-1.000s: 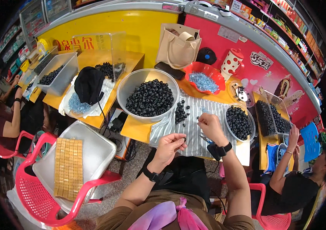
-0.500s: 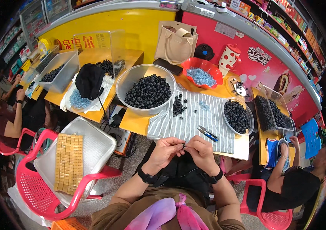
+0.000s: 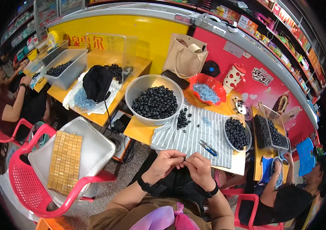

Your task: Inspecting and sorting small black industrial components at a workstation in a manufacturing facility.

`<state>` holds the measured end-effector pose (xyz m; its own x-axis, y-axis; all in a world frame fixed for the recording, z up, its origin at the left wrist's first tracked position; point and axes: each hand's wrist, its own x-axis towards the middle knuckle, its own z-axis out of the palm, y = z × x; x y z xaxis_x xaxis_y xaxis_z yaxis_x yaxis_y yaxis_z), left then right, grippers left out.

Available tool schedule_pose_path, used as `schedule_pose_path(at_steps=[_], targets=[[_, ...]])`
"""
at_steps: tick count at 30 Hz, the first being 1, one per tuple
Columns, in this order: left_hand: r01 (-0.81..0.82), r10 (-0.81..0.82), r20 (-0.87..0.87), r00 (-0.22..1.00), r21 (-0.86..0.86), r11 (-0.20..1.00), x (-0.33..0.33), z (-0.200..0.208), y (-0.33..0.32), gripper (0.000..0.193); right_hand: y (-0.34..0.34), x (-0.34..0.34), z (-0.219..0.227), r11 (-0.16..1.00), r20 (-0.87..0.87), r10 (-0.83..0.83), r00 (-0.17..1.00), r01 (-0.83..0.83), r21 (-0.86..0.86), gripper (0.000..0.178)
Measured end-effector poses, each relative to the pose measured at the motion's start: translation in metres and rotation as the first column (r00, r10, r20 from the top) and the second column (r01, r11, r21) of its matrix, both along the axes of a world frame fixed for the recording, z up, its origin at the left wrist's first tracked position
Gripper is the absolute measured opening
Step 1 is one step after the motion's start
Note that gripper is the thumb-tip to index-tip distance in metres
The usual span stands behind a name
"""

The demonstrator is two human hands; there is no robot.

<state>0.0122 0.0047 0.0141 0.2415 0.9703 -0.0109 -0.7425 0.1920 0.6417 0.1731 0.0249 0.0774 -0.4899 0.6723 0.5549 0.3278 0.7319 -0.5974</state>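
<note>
My left hand is closed in a pinch on a small black part, just in front of the table's near edge. Fingertips of my right hand press together against the other side of that part; whatever else they hold is too small to make out. Beyond my hands lies a grey-and-white striped cloth. On it are a loose cluster of small black ring-like parts, a few tiny clear-blue pieces and blue-and-black snips.
A large clear tub of black parts stands at the left, a smaller round tub at the right. Behind are a red dish of clear-blue pieces and a beige bag. A pink chair stands left; people sit on both sides.
The view has tilted and shifted a little, so surroundings sit differently in it. Both hands stay together at the small black part, with the right fingers slightly shifted.
</note>
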Motion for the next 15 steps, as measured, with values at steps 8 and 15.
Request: schedule_pose_path(at_steps=[8, 15], targets=[[0.084, -0.083, 0.045, 0.996, -0.003, 0.997, -0.010, -0.008, -0.002, 0.014, 0.023, -0.001, -0.001, 0.857, -0.006, 0.105, 0.994, -0.094, -0.508, 0.013], [0.156, -0.147, 0.202, 0.968, -0.030, 0.987, -0.018, -0.025, -0.007, 0.014, 0.070, -0.003, 0.014, 0.485, 0.081, 0.427, 0.900, -0.152, -0.861, 0.010]])
